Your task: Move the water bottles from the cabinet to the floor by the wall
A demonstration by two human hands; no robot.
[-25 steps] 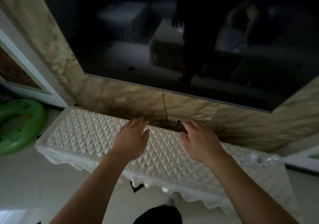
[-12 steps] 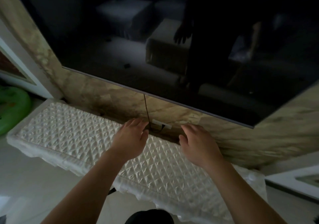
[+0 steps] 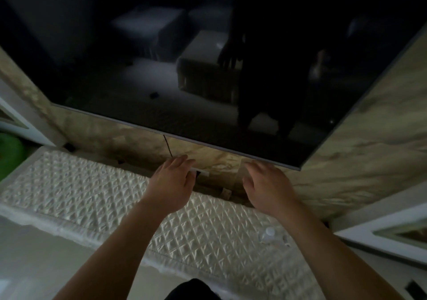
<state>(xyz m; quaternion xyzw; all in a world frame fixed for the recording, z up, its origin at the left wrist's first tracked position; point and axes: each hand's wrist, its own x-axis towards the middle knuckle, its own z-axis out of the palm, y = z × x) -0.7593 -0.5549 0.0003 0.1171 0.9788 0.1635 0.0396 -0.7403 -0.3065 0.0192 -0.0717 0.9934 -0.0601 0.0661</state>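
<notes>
A low cabinet [image 3: 69,195] under a quilted white cover runs along the marble wall. Clear water bottles with white caps [image 3: 270,234] lie on the cover at its right end, partly hidden by my right forearm. My left hand [image 3: 172,184] and my right hand [image 3: 268,188] hover palm down over the back edge of the cabinet, fingers relaxed and holding nothing. Both hands are to the left of and beyond the bottles.
A large dark television [image 3: 184,68] hangs on the marble wall [image 3: 369,138] just above my hands, with a thin cable [image 3: 167,146] dropping behind the cabinet. A green inflatable ring [image 3: 9,156] sits at the far left. White framed panels [image 3: 381,235] stand at right.
My view has shifted to the right and closer to the wall. Both hands have moved forward past the cabinet's back edge. The bottles have come into view at the right.
</notes>
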